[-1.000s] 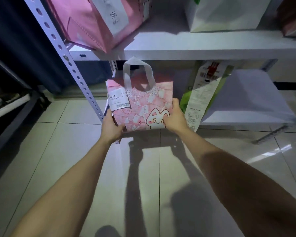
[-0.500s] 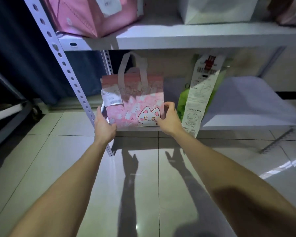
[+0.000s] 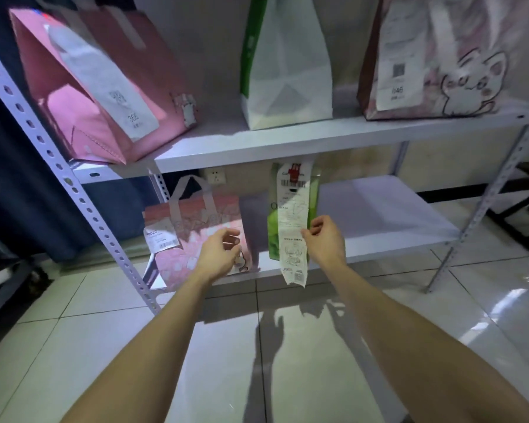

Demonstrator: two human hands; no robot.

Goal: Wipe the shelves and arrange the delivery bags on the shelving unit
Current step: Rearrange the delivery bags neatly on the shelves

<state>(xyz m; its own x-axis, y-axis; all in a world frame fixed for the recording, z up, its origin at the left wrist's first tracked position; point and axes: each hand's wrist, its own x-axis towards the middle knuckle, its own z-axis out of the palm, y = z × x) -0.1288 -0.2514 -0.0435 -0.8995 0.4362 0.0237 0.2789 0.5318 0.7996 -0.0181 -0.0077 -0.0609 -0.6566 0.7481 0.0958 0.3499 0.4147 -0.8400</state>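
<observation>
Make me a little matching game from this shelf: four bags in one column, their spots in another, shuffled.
Bags:
1. Plain pink fabric bag with ticket 366
2. White paper bag with green edge
3. Small pink cat-print handled bag
4. Green bag with long white receipt

Spots:
A. Lower shelf, left
B. Upper shelf, middle
C. Lower shelf, middle
D. Upper shelf, left

Pairs: 1-D, 2-B, 3-A, 4-C
</observation>
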